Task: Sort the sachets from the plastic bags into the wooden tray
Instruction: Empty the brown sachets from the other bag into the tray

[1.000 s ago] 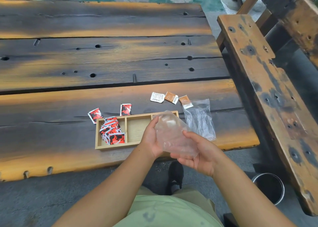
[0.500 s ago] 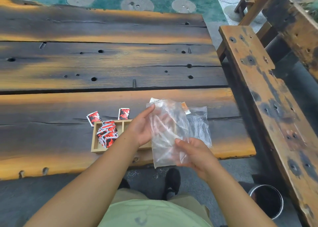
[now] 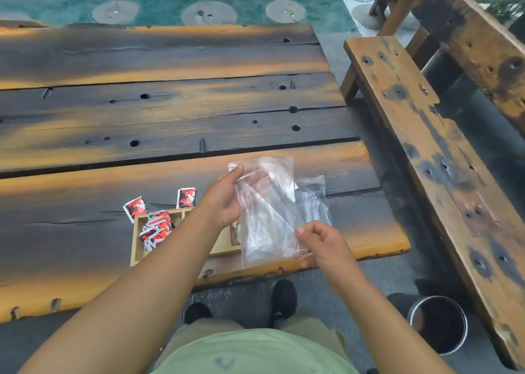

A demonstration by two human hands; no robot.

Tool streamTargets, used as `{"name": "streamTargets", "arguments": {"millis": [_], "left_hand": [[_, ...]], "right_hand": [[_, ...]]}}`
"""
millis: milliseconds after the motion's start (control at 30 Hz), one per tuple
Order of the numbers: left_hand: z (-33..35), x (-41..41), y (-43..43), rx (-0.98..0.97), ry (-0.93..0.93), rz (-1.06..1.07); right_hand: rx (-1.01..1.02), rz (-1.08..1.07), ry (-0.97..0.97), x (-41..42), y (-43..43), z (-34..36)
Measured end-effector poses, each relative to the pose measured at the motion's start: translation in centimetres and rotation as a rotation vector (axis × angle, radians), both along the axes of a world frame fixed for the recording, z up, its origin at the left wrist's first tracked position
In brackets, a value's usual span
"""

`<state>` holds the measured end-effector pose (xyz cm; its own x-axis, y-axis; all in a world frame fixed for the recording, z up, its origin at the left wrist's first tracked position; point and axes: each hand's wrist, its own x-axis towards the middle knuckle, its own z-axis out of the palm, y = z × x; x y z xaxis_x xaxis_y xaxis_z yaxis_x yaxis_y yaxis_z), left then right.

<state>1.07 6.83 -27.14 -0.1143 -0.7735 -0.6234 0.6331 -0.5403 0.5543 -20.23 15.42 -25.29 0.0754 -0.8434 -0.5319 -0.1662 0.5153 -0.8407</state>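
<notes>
I see both hands up over the near edge of the table (image 3: 85, 260), sharing one clear bag (image 3: 267, 217). My left hand (image 3: 224, 203) grips its upper left side, thumb tip pressed at the top corner and fingers behind the plastic. My right hand (image 3: 321, 243) pinches the lower right edge between thumb and curled fingers. The bag hangs stretched between them, tilted, and I cannot tell whether anything is inside. Behind it a second bag (image 3: 315, 200) lies crumpled on the table. The tray (image 3: 136, 246) sits under my left forearm; its left compartment holds a stack of red sachets (image 3: 156, 229), the rest is mostly hidden. Two more red sachets lie on the table just beyond the tray, one (image 3: 135, 207) at its left corner, one (image 3: 186, 197) further right. A bench (image 3: 426, 152) runs along the right, with a round bin (image 3: 437, 324) on the ground below it.
</notes>
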Motion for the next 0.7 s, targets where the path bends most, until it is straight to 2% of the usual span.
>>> {"name": "streamTargets", "arguments": {"millis": [200,467,600,700], "left_hand": [[-0.9,-2.7,-1.7,0.033,0.023,0.011],[-3.1,-6.1,-4.4,0.033,-0.198,-0.102],[-4.3,-7.9,-5.9,0.044,-0.331,-0.106],[-5.4,-8.9,-7.1,0.067,-0.472,-0.119]], "right_hand": [[-0.033,-0.026,0.033,-2.8,-1.0,-2.0],[-0.045,-0.083,0.091,-6.8,-3.3,-6.1],[-0.077,-0.057,0.107,-8.7,-4.5,-8.5],[-0.046,-0.015,0.187,-9.7,-5.0,-10.1]]}}
